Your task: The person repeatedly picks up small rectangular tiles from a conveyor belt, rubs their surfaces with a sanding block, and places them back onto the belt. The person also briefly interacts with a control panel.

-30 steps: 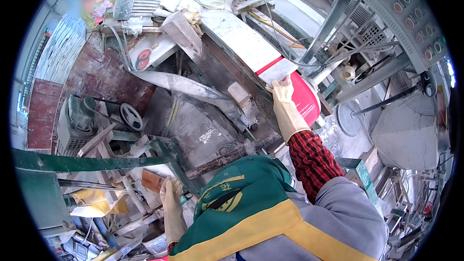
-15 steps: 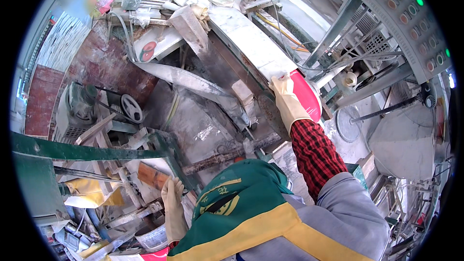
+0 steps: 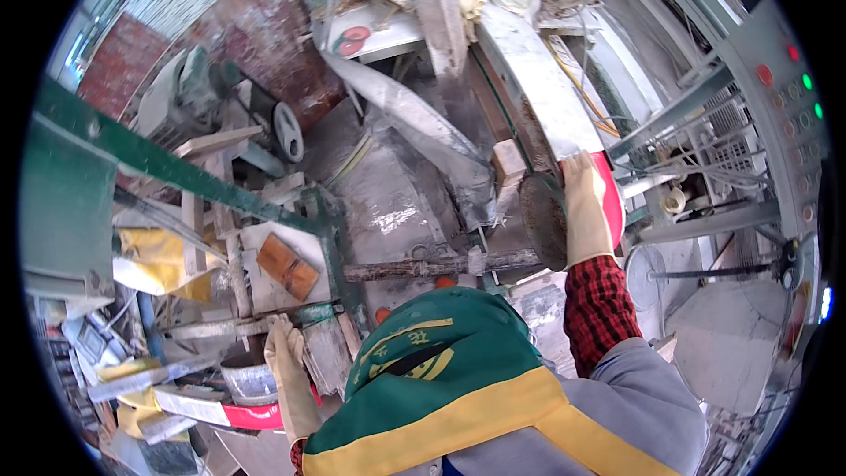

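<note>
My right hand, in a cream rubber glove, reaches forward with its fingers lying on the near end of a long white board. A red curved panel shows along that hand's outer side. My left hand, gloved alike, is low on the left with its fingers loosely stretched out. Nothing shows in it. It is beside a weathered wooden box and a grey metal pot. A brown wooden block lies on a pale board just beyond it.
A green steel beam crosses the left side. A motor with a pulley wheel stands behind it. A dusty pipe runs through the middle. At the right are a control panel with lit buttons and a round fan.
The view has shifted, so the surroundings sit farther right and lower-left. My left hand has drawn back from the brown block. My right hand stays at the white board's near end.
</note>
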